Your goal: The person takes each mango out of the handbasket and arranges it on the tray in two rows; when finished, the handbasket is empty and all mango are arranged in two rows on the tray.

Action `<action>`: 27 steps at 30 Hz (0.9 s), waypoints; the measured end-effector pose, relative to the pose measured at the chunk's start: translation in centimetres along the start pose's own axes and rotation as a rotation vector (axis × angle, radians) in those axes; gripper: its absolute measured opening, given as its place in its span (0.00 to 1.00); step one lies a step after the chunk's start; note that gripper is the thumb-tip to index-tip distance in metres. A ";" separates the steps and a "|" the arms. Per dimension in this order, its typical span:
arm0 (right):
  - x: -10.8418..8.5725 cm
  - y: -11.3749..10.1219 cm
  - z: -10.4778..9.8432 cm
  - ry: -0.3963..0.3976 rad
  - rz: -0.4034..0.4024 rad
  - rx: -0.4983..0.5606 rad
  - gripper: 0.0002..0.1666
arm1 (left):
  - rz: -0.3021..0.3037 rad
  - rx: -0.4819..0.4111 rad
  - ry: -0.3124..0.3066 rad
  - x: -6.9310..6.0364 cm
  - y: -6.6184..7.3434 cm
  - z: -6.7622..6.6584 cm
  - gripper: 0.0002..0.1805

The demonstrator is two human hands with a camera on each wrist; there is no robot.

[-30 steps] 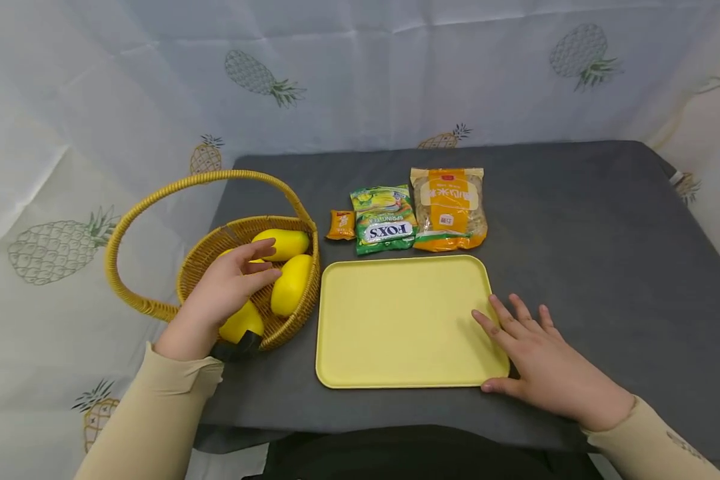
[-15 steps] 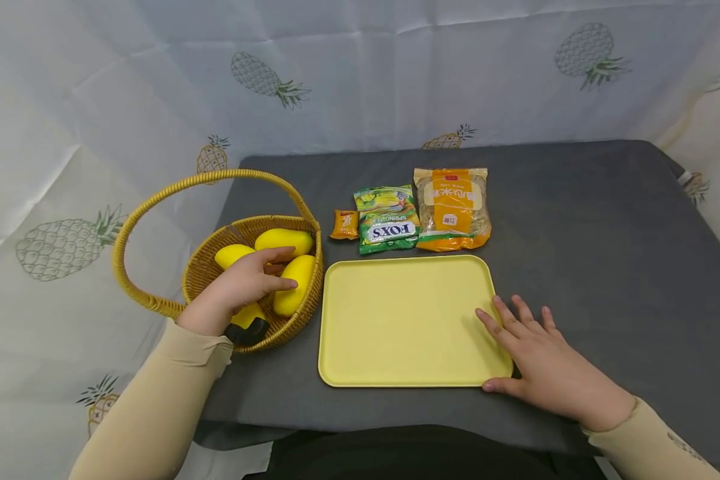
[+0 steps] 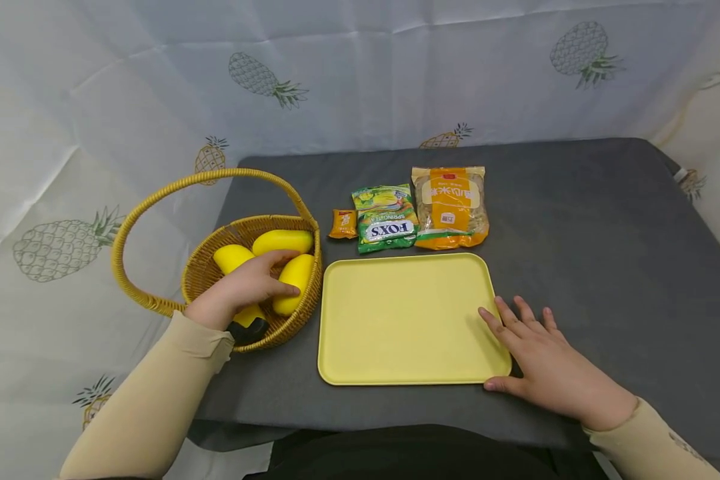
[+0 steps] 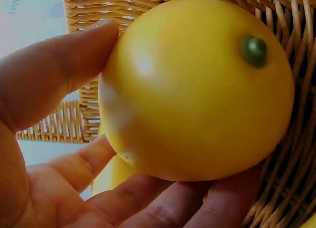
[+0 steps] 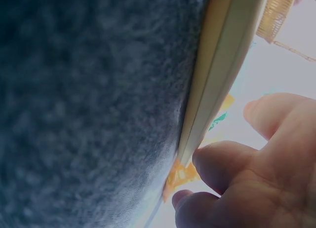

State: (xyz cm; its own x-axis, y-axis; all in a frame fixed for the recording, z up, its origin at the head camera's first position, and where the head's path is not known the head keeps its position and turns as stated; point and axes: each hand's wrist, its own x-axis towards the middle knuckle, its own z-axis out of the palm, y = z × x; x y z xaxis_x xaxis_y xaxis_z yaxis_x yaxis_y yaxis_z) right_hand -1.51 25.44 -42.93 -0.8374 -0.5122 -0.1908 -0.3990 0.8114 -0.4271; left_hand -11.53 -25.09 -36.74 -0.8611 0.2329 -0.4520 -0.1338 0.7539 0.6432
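My left hand [image 3: 243, 285] is inside the yellow wicker basket [image 3: 305, 321], gripping a yellow mango [image 4: 197, 90] that has a green stem nub. In the left wrist view the thumb presses one side of it and the fingers curl under the other. Other mangoes [image 3: 283, 241] lie around the hand in the basket, partly covered by it. My right hand [image 3: 549, 370] lies at the right edge of a pale yellow tray [image 3: 408, 320], fingers spread, the fingertips touching or very near its rim.
Behind the tray, on the dark grey tablecloth [image 3: 582, 253], lie a small orange packet [image 3: 343, 224], a green Fox's bag [image 3: 387, 220] and a larger orange and clear food bag [image 3: 450, 208]. The basket's tall handle [image 3: 216, 175] arches up over its left side.
My left hand has moved slightly right and down into the basket, and its fingers have closed around the right-hand mango. The right hand has stayed at the tray's edge.
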 end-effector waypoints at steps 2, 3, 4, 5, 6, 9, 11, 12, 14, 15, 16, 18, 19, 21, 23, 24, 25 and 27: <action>0.0 0.0 0.0 0.000 -0.001 0.002 0.69 | 0.000 0.005 0.013 0.0 -0.2 0.0 0.47; 0.0 0.0 0.0 0.001 -0.001 0.003 0.69 | 0.001 0.001 0.020 0.0 -0.2 0.0 0.48; 0.0 0.0 0.0 0.001 0.000 0.004 0.69 | 0.001 -0.002 0.028 0.0 -0.3 0.0 0.47; 0.0 0.0 0.0 0.001 0.000 0.003 0.69 | 0.002 -0.005 0.035 -0.1 -0.3 0.0 0.48; 0.0 0.0 0.0 0.002 -0.001 0.003 0.69 | 0.002 -0.013 0.040 -0.2 -0.2 -0.1 0.48; 0.1 0.0 0.0 0.001 0.000 0.004 0.69 | 0.004 -0.044 0.046 -0.8 0.0 -0.5 0.49; 0.1 -0.1 0.0 0.000 0.001 0.005 0.69 | 0.002 -0.059 0.047 -1.3 0.3 -0.8 0.49; 0.1 -0.1 0.0 -0.002 0.002 0.006 0.69 | -0.001 -0.065 0.050 -1.5 0.5 -1.0 0.49; 0.1 -0.1 0.0 -0.004 0.004 0.007 0.69 | -0.005 -0.075 0.062 -2.0 0.9 -1.2 0.49; 0.1 -0.1 0.0 -0.005 0.005 0.008 0.69 | -0.007 -0.075 0.074 -2.3 1.2 -1.4 0.49; 0.1 -0.1 0.0 -0.006 0.006 0.007 0.69 | -0.008 -0.072 0.088 -2.6 1.4 -1.5 0.49; 0.1 -0.1 0.0 -0.008 0.008 0.007 0.69 | -0.005 -0.069 0.121 -3.2 2.0 -1.6 0.49; 0.1 -0.1 0.0 -0.008 0.008 0.007 0.69 | -0.001 -0.069 0.138 -3.5 2.2 -1.7 0.49; 0.2 -0.1 -0.1 -0.012 0.010 0.011 0.69 | 0.013 -0.076 0.176 -4.3 2.7 -1.5 0.49; 0.2 -0.2 -0.1 -0.015 0.011 0.014 0.69 | 0.038 -0.106 0.211 -5.0 3.2 -1.1 0.50; 0.2 -0.2 -0.1 -0.016 0.012 0.015 0.69 | 0.051 -0.132 0.228 -5.4 3.4 -0.8 0.50; 0.2 -0.2 -0.1 -0.016 0.012 0.014 0.69 | 0.068 -0.152 0.249 -5.7 3.6 -0.5 0.50; 0.2 -0.2 -0.1 -0.015 0.013 0.014 0.69 | 0.108 -0.216 0.286 -6.3 4.1 0.5 0.51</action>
State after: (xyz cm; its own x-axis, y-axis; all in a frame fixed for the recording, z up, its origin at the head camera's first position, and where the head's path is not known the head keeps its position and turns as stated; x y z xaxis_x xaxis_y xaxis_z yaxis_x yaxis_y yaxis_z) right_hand -1.65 25.20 -42.75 -0.8365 -0.5061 -0.2099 -0.3829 0.8140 -0.4368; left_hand -6.41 -23.14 -31.52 -0.9742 0.1000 -0.2026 -0.1083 0.5805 0.8070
